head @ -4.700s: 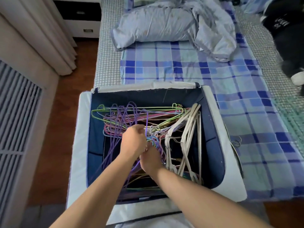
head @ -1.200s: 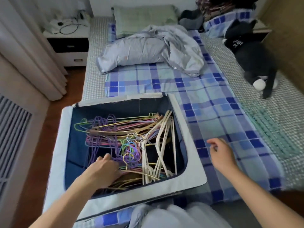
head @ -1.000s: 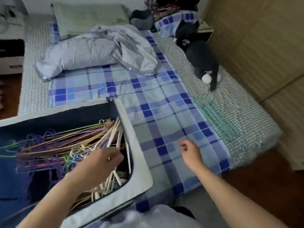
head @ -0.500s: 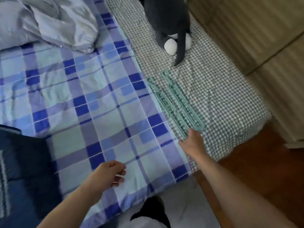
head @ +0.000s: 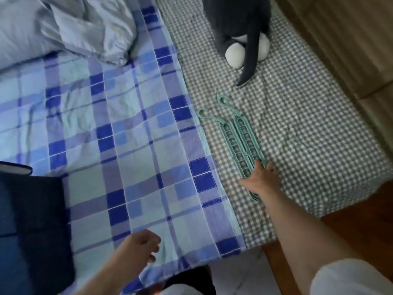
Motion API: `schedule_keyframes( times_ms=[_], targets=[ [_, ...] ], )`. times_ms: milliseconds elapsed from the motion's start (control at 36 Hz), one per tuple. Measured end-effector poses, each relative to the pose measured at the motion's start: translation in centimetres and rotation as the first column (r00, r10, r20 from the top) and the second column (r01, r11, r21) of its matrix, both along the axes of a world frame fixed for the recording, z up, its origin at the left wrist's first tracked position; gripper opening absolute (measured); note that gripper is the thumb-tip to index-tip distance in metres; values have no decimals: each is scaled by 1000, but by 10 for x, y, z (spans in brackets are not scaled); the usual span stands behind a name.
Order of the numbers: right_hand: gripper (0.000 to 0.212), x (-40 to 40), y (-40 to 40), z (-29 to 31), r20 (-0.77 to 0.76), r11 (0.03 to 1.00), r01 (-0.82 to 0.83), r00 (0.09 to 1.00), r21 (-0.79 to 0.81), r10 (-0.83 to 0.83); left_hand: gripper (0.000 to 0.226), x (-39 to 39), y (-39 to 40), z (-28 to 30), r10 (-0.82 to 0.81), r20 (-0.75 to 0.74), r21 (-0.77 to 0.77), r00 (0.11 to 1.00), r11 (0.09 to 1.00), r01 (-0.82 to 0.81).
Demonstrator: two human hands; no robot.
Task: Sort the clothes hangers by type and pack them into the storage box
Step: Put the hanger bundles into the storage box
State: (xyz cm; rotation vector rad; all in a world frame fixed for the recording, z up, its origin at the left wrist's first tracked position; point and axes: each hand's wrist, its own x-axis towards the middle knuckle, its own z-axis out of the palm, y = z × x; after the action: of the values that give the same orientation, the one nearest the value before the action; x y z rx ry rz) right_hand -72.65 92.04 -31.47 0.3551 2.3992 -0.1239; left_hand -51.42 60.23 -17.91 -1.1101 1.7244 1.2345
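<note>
Green slotted hangers (head: 239,138), two flat strips side by side on the checked part of the bed (head: 308,128), look like light, rigid, smooth plastic; you would best take both across the near end or middle, not by the thin hooks. Your right hand (head: 260,180) lies over their near end, fingers (head: 258,167) spread on top, not curled round. Your left hand (head: 139,251) hangs loosely curled, holding nothing, well apart.

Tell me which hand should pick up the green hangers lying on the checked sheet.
Right. The right hand already rests on the near end of the green hangers; the left hand hovers empty over the plaid blanket, far away.
</note>
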Motion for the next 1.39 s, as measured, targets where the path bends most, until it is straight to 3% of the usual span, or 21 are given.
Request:
schedule_keyframes(
  times_ms=[111, 167, 250, 333, 389, 444, 500, 611, 722, 806, 889, 944, 1056, 1111, 1167, 1222, 1278, 1333, 1389],
  targets=[
    [109, 17, 1, 24, 16, 983, 108, 994, -148, -107, 19, -7, 17, 10, 26, -5, 64, 1000, 998, -26],
    [109, 35, -9, 45, -25, 937, 199, 976, -287, -215, 17, -9, 27, 19, 79, -9, 148, 997, 986, -77],
    [94, 63, -37, 83, 65, 853, 258, 964, -454, -257, 12, -17, 45, 31, 209, -30, 288, 977, 938, -192],
    [70, 96, -78, 127, 11, 775, 190, 973, -603, -231, 26, -30, 51, 52, 295, -140, 386, 945, 895, -223],
    [54, 120, -113, 160, -39, 668, 106, 979, -737, -198, 36, -43, 48, 70, 323, -232, 448, 917, 872, -194],
    [55, 140, -151, 189, -107, 568, -22, 987, -823, -116, 34, -51, 36, 94, 379, -329, 476, 865, 858, -194],
    [60, 153, -179, 215, -176, 525, -124, 983, -842, -52, 27, -50, 18, 117, 442, -430, 432, 788, 866, -250],
    [39, 172, -249, 256, -221, 363, -216, 975, -907, 27, 21, -10, -61, 168, 509, -531, 384, 678, 858, -343],
    [39, 192, -315, 279, -259, 315, -298, 953, -901, 160, 23, 37, -135, 198, 559, -522, 405, 645, 827, -389],
    [38, 215, -383, 297, -298, 262, -353, 927, -898, 226, 24, 84, -205, 218, 635, -532, 440, 560, 772, -459],
    [26, 234, -448, 305, -351, 281, -418, 900, -864, 258, 26, 130, -284, 233, 655, -550, 409, 518, 752, -517],
    [22, 242, -495, 308, -415, 313, -478, 875, -821, 250, 23, 163, -347, 239, 584, -592, 317, 555, 802, -506],
    [24, 248, -574, 307, -550, 414, -560, 820, -717, 156, 13, 226, -475, 239, 347, -586, 64, 733, 921, -385],
    [29, 256, -607, 301, -582, 510, -548, 806, -663, 109, 12, 252, -541, 227, 129, -543, -153, 829, 956, -249],
    [34, 270, -630, 300, -559, 590, -482, 827, -647, 63, 20, 273, -591, 207, -180, -397, -470, 900, 882, -31],
    [38, 286, -649, 305, -547, 631, -410, 837, -658, -27, 23, 283, -631, 192, -408, -260, -648, 875, 745, 155],
    [49, 299, -650, 311, -555, 665, -375, 829, -645, -71, 4, 284, -648, 176, -545, -208, -690, 812, 670, 272],
    [68, 310, -649, 316, -583, 704, -361, 807, -612, -93, 26, 287, -659, 162, -678, -172, -699, 714, 595, 396],
    [85, 316, -644, 324, -587, 729, -335, 802, -597, -112, 41, 292, -661, 151, -747, -234, -693, 623, 577, 432]
  ],
)
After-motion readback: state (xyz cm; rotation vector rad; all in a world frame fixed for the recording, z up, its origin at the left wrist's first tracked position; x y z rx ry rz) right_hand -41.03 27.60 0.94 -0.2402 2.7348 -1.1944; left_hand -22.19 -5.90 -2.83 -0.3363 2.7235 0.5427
